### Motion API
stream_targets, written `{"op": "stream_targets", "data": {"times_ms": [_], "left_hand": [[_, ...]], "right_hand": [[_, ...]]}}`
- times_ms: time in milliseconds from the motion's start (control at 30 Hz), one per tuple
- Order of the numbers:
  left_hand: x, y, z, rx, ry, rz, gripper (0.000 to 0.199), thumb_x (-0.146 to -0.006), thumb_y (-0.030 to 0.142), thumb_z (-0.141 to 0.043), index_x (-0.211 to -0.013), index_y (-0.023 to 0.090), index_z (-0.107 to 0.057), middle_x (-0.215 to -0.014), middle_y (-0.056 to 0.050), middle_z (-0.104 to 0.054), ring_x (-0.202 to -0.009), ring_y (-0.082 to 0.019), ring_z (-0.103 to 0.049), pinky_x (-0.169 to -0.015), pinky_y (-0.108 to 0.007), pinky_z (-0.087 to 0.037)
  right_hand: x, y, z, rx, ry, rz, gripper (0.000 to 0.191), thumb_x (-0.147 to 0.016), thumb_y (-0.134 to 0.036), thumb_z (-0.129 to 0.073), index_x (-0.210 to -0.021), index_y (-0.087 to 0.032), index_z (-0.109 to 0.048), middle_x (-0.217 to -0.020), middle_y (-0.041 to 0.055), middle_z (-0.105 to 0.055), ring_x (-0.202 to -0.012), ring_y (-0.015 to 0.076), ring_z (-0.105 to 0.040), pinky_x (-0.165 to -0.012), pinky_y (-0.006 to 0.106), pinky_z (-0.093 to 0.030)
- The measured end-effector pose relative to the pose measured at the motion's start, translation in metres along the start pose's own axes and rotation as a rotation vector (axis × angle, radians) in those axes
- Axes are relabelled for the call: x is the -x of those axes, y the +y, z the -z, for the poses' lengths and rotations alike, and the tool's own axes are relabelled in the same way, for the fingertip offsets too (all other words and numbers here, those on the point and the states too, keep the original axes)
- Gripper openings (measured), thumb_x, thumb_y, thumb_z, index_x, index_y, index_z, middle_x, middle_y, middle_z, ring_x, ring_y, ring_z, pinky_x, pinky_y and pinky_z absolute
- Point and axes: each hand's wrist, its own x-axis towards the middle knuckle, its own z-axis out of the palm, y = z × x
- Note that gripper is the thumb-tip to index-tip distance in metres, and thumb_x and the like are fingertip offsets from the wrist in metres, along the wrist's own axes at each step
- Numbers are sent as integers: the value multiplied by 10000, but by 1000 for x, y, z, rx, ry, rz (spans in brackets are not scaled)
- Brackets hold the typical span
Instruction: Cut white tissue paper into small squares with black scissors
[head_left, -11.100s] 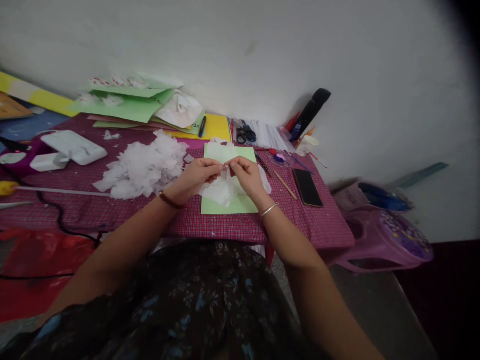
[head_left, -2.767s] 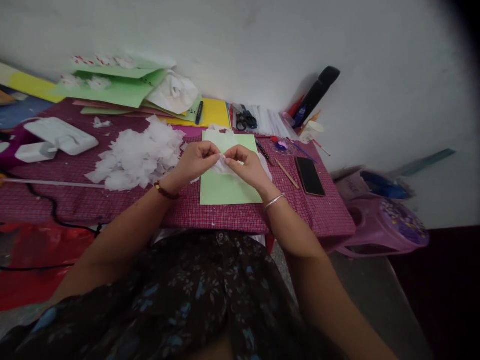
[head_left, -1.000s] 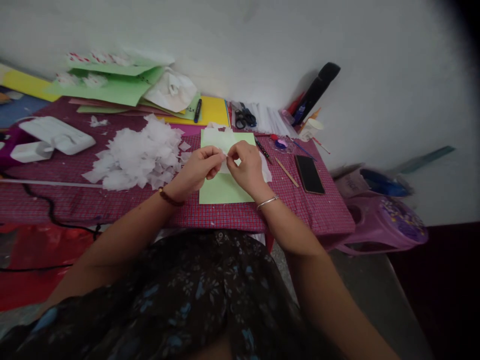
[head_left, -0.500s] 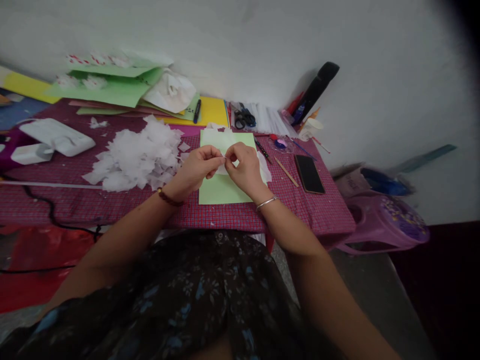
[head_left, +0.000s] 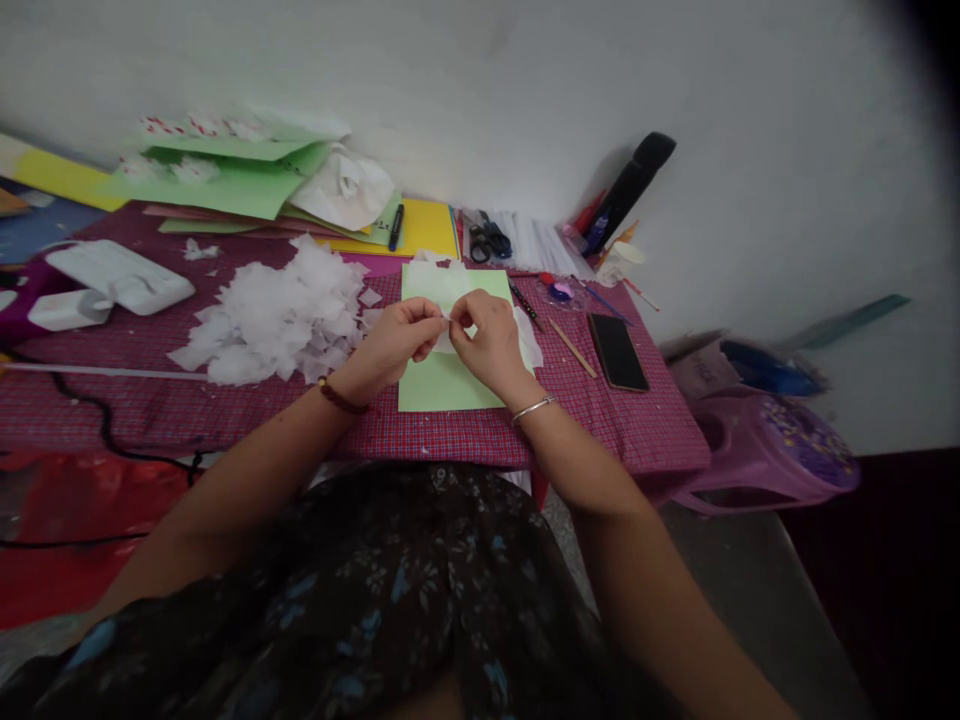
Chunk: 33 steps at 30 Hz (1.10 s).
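Over a light green sheet (head_left: 450,385), my left hand (head_left: 405,338) and my right hand (head_left: 485,338) meet fingertip to fingertip. Each is closed in a pinch around a tiny pale thing between them, too small to name. White thin paper lies on the green sheet, partly behind the hands. A large heap of white paper pieces (head_left: 277,315) spreads to the left of my left hand. Close to my right hand on its right are a dark patterned pen (head_left: 523,300) and a thin wooden stick (head_left: 573,348).
A black phone (head_left: 618,352) lies at the right on the checked tablecloth (head_left: 472,438). Black scissors (head_left: 489,240) and a marker (head_left: 396,227) are at the back. Green sheets (head_left: 225,185) are stacked back left, near a white and purple device (head_left: 120,275). A pink stool (head_left: 739,470) stands right.
The view has shifted slightly. Both hands keep their pinch at nearly the same place, with only a slight change in the fingers.
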Motion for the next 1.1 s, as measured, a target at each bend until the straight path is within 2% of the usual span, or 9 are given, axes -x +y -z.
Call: {"op": "stream_targets", "data": {"times_ms": [567, 833, 1000, 1100], "left_hand": [[0, -2, 2, 34, -36, 16, 154, -710, 187, -630, -597, 192, -526, -493, 59, -421, -413, -54, -323, -428, -233, -193], [0, -2, 3, 75, -30, 17, 157, -693, 159, -622, -582, 184, -513, -507, 54, -425, -429, -45, -326, -424, -219, -205], [-3, -6, 6, 74, 0, -13, 131, -702, 183, -641, -615, 187, -543, -508, 56, -434, -439, -50, -331, -434, -216, -219], [-5, -8, 7, 43, 22, -43, 117, -714, 193, -651, -635, 191, -564, -497, 63, -422, -434, -55, -324, -436, -224, -213]], "right_hand": [[1, -1, -1, 38, -7, 32, 184, -837, -69, -517, -788, -243, -482, -796, 29, -627, -781, 203, -564, -812, 386, -402], [1, -1, 0, 58, -19, 63, 171, -853, -75, -514, -822, -243, -529, -814, 32, -642, -814, 212, -578, -847, 403, -405], [1, -1, 0, -19, -33, 28, 146, -847, -95, -538, -855, -238, -565, -834, 26, -650, -839, 207, -602, -873, 402, -421], [0, 1, 0, -194, -62, -34, 113, -827, -129, -558, -864, -234, -572, -840, 18, -645, -811, 189, -606, -824, 366, -460]]}}
